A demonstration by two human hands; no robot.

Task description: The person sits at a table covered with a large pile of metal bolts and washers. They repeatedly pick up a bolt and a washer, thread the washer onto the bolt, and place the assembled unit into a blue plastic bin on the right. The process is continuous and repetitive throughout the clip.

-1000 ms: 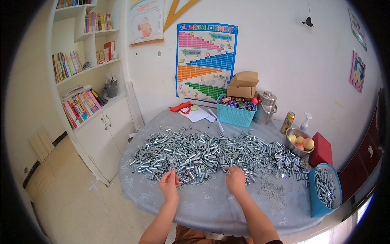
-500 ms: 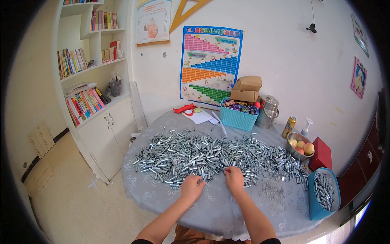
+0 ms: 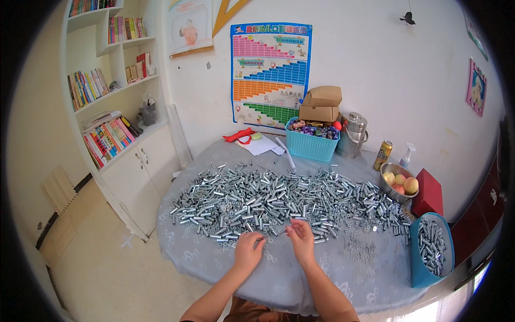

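Viewing remotely, I record the left hand [image 3: 249,251] and right hand [image 3: 301,240] at the near edge of heaped metal tubes [image 3: 249,198] on the cloth-covered counter [image 3: 196,257]. Each hand's fingers are bent inward; what either grip holds, I cannot tell. Loose washers [image 3: 270,257] lie between the hands. A teal bin [image 3: 421,276] contains further tubes.

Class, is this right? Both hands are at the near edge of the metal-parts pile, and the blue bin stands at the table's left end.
No: the head view shows the blue bin at the right end of the table. The left hand and right hand are placed as you say.
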